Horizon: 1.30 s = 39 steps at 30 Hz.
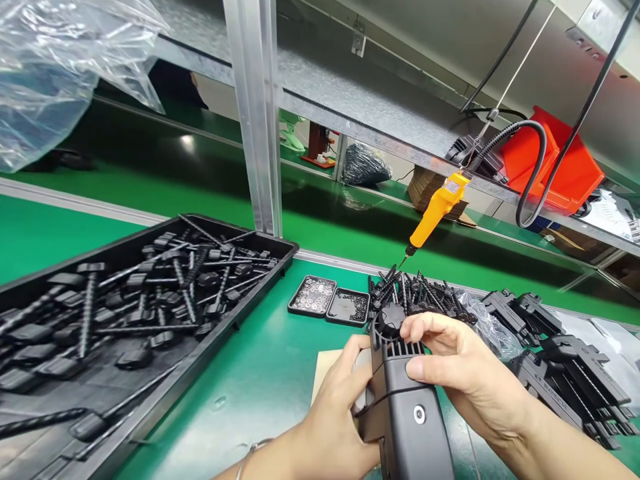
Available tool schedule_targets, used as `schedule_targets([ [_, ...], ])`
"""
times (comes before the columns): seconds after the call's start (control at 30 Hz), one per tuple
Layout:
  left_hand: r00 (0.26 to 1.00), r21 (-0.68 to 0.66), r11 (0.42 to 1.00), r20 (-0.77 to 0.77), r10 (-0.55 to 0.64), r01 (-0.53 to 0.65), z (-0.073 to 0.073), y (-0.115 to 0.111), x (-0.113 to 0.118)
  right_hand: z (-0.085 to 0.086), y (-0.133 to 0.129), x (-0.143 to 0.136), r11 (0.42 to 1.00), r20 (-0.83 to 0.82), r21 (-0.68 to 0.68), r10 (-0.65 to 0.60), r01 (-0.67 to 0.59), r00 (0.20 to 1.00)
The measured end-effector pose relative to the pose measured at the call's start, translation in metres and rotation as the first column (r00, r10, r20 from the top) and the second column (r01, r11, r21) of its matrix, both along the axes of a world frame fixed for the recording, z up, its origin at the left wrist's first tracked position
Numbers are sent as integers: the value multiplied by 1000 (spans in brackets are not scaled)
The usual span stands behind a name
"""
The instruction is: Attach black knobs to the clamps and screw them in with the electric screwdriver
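Observation:
A black plastic housing (pixel 407 393) with slotted vents and a metal screw or bushing on its face stands in front of me. My left hand (pixel 335 413) wraps round its left side and holds it. At its top end sits a round black knob (pixel 391 320). My right hand (pixel 450 360) is closed at the upper right of the housing, its thumb on the housing and its curled fingertips against the knob. Just behind lies a heap of black threaded rods (pixel 425 293). An orange electric screwdriver (pixel 435 210) hangs above them, apart from both hands.
A big black tray (pixel 220 320) of knobbed rods fills the left. Two small trays, one with metal washers (pixel 313 295) and one with tiny black parts (pixel 350 307), lie mid-bench. Black clamp-like parts (pixel 575 380) stack at right. A metal post (pixel 257 120) and shelf rise behind; a red bin (pixel 555 160) sits above.

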<state>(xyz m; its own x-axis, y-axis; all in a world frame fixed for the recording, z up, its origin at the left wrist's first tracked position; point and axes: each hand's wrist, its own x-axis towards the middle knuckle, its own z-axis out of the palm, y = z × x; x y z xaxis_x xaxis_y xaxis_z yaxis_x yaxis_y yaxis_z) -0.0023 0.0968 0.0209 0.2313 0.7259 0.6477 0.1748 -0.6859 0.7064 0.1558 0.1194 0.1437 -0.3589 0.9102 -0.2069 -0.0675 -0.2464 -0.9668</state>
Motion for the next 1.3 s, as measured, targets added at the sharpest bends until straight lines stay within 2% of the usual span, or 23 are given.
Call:
schedule_targets([
  [0.07, 1000, 4, 1000, 6, -8, 8, 2, 0, 0, 0, 2, 3, 999, -29, -32, -9, 8, 1000],
  [0.13, 1000, -4, 1000, 18, -4, 4, 4, 0, 2, -3, 16, 7, 998, 27, 56, 1, -3, 1000],
  [0.2, 998, -2, 1000, 63, 9, -9, 6, -1, 4, -12, 42, 6, 957, 256, 284, -24, -51, 966],
  [0.27, 994, 10, 1000, 109, 7, -8, 7, -2, 6, -29, 74, -4, 874, 517, 443, -66, -201, 853],
  [0.3, 992, 13, 1000, 125, -3, 1, 7, -2, 6, -40, 91, -13, 839, 617, 456, -59, -296, 784],
  [0.37, 990, -1, 1000, 138, -28, 28, 3, -1, 5, -64, 118, -38, 785, 747, 403, 14, -470, 665],
  [0.47, 991, -62, 997, 126, -42, 50, -7, 0, 0, -95, 142, -77, 661, 887, 304, 66, -686, 457],
  [0.57, 997, -101, 995, 70, -17, 24, -20, 2, 0, -114, 149, -101, 571, 954, 202, 70, -795, 292],
  [0.67, 999, -104, 994, 42, 28, -24, -33, 6, 6, -123, 151, -108, 532, 976, 137, 71, -835, 205],
  [0.83, 987, -1, 998, 147, 59, -60, -51, 16, 17, -128, 150, -106, 524, 974, 139, 82, -840, 212],
  [0.93, 983, 31, 997, 174, 64, -70, -50, 17, 16, -133, 147, -107, 560, 965, 157, 87, -813, 247],
  [1.0, 986, 33, 998, 162, 49, -55, -42, 14, 12, -136, 146, -109, 589, 959, 172, 82, -789, 271],
  [1.1, 990, -15, 1000, 141, -18, 20, -22, 8, 5, -140, 147, -111, 610, 953, 190, 74, -769, 295],
  [1.2, 988, -45, 997, 144, -50, 57, -5, 3, 2, -141, 147, -111, 603, 946, 227, 48, -765, 320],
  [1.3, 987, -22, 999, 158, -19, 23, 3, 0, 3, -138, 143, -106, 578, 932, 294, 4, -761, 363],
])
